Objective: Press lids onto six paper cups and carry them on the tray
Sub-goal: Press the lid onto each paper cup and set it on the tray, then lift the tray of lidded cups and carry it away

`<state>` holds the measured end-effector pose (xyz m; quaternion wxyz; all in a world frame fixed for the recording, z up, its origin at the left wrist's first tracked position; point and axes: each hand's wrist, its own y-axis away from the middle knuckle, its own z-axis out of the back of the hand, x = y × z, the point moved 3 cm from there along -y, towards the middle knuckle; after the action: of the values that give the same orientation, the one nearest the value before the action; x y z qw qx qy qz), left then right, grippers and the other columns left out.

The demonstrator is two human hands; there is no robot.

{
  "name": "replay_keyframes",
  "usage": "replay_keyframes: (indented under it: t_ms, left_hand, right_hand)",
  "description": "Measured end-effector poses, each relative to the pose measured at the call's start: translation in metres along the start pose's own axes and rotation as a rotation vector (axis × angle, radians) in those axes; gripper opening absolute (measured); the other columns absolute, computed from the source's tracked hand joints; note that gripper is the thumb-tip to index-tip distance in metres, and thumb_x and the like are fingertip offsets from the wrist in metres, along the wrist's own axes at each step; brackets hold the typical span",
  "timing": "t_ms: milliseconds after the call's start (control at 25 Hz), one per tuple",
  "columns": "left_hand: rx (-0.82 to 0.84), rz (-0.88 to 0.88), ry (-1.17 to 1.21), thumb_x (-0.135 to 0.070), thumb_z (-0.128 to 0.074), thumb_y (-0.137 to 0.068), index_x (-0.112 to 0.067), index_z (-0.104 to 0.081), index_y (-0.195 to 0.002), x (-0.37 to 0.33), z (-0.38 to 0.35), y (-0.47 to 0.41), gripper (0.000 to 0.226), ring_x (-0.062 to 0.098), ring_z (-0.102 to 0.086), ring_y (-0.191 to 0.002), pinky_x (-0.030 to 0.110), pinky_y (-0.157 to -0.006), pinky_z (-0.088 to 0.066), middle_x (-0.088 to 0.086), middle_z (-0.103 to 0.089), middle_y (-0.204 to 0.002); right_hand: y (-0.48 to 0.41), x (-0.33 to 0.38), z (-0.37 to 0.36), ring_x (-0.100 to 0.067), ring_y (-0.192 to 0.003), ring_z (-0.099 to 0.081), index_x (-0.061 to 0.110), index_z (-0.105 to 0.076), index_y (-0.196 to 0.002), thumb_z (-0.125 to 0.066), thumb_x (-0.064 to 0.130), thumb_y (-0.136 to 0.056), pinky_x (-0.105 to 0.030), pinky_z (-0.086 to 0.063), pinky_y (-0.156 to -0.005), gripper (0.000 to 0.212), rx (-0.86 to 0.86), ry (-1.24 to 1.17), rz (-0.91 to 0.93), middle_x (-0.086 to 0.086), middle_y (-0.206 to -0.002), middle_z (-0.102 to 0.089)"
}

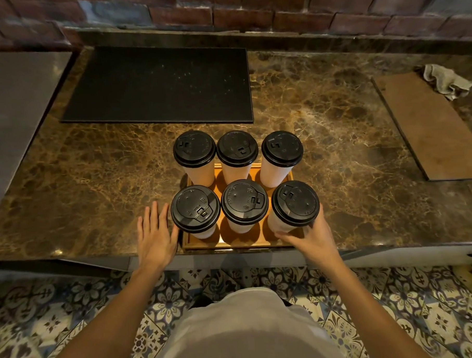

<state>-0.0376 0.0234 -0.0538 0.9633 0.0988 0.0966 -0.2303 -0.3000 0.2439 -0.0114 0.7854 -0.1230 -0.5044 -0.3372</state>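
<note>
A matte black rectangular mat (157, 84) lies on the glossy brown veined marble counter (335, 136). The left hand (154, 233) is flat, fingers straight, just beside a shallow wooden tray (232, 242) at the counter's near edge. Six tapered pale paper cups (274, 174) stand in the tray in two rows, each capped with a round black plastic lid (244, 201). The right hand (313, 237) wraps the near-right cup (278, 223). Further right lie a flat brown board (430, 127) and a crumpled cloth (447, 80).

Head-worn view, steeply down; close
</note>
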Motion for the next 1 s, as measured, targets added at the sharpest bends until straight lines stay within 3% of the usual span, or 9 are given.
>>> replay_keyframes:
  t_ms: [120,200,280,400,520,640,840,960,1000]
  left_hand:
    - [0.003,-0.022,0.144,-0.030,-0.035,-0.101,-0.013,-0.016,-0.150,-0.001,0.003,0.000,0.055,0.024,0.002,-0.147,0.038,-0.118,0.006,0.009,-0.004,-0.159]
    - [-0.042,-0.011,0.318,-0.023,-0.040,-0.100,-0.013,-0.029,-0.147,-0.003,0.003,0.009,0.049,0.026,-0.004,-0.146,0.041,-0.119,0.002,0.010,-0.015,-0.158]
    - [-0.073,0.024,0.397,-0.022,-0.044,-0.099,-0.014,-0.039,-0.143,-0.010,-0.003,0.027,0.045,0.028,-0.010,-0.145,0.044,-0.119,-0.001,0.011,-0.023,-0.155]
    - [-0.075,0.096,0.435,-0.032,-0.050,-0.096,-0.017,-0.041,-0.142,-0.023,-0.012,0.043,0.049,0.026,-0.009,-0.145,0.040,-0.116,0.004,0.008,-0.023,-0.155]
    - [-0.094,0.165,0.454,-0.026,-0.059,-0.092,-0.013,-0.046,-0.138,-0.029,-0.012,0.041,0.049,0.028,-0.010,-0.145,0.041,-0.116,0.004,0.009,-0.025,-0.154]
    - [-0.121,0.207,0.453,-0.021,-0.059,-0.092,-0.009,-0.054,-0.131,-0.032,-0.013,0.044,0.041,0.030,-0.011,-0.144,0.042,-0.116,0.005,0.011,-0.026,-0.154]
    - [-0.109,0.264,0.484,-0.021,-0.058,-0.092,-0.008,-0.064,-0.119,-0.033,-0.010,0.045,0.030,0.029,-0.010,-0.144,0.044,-0.116,0.002,0.009,-0.027,-0.153]
    - [-0.112,0.268,0.474,-0.019,-0.061,-0.091,-0.008,-0.064,-0.120,-0.030,-0.012,0.060,0.031,0.031,-0.012,-0.143,0.044,-0.116,-0.001,0.011,-0.029,-0.152]
    - [-0.108,0.274,0.470,-0.018,-0.061,-0.090,-0.007,-0.063,-0.120,-0.029,-0.014,0.067,0.032,0.031,-0.012,-0.143,0.045,-0.115,-0.002,0.012,-0.028,-0.152]
  right_hand:
    - [0.013,-0.020,0.019,0.005,-0.104,-0.055,0.025,-0.044,-0.136,-0.078,0.012,-0.080,-0.005,-0.042,-0.077,0.067,-0.067,0.111,-0.126,0.015,-0.117,-0.057]
    - [0.025,-0.032,0.026,-0.010,-0.090,-0.065,0.022,-0.058,-0.120,-0.071,0.029,-0.088,-0.018,-0.044,-0.068,0.035,-0.207,0.182,-0.276,0.008,-0.091,-0.066]
    - [0.034,-0.040,0.019,-0.014,-0.079,-0.066,0.025,-0.061,-0.111,-0.063,0.048,-0.089,-0.032,-0.048,-0.072,0.032,-0.207,0.167,-0.409,0.009,-0.070,-0.067]
    - [0.033,-0.040,0.005,-0.015,-0.066,-0.071,0.033,-0.050,-0.111,-0.056,0.056,-0.091,-0.041,-0.057,-0.075,0.031,-0.173,0.127,-0.470,0.005,-0.064,-0.071]
    - [0.024,-0.037,-0.009,-0.014,-0.052,-0.070,0.032,-0.040,-0.116,-0.056,0.046,-0.095,-0.037,-0.061,-0.058,0.030,-0.126,0.035,-0.531,0.000,-0.064,-0.072]
    - [0.023,-0.032,-0.023,-0.018,-0.052,-0.070,0.027,-0.039,-0.118,-0.049,0.022,-0.102,-0.027,-0.052,-0.043,0.020,-0.150,-0.126,-0.520,-0.003,-0.061,-0.070]
    - [0.028,-0.029,-0.026,-0.017,-0.054,-0.070,0.027,-0.043,-0.115,-0.048,0.021,-0.102,-0.036,-0.059,-0.054,0.015,-0.209,-0.118,-0.525,-0.002,-0.061,-0.070]
    - [0.045,-0.028,-0.023,-0.005,-0.049,-0.066,0.034,-0.039,-0.114,-0.051,0.025,-0.101,-0.024,-0.055,-0.052,0.020,-0.201,0.004,-0.514,0.003,-0.061,-0.068]
    - [0.052,-0.029,-0.023,-0.006,-0.050,-0.066,0.035,-0.038,-0.116,-0.051,0.028,-0.101,-0.027,-0.055,-0.054,0.021,-0.188,0.036,-0.511,0.004,-0.063,-0.066]
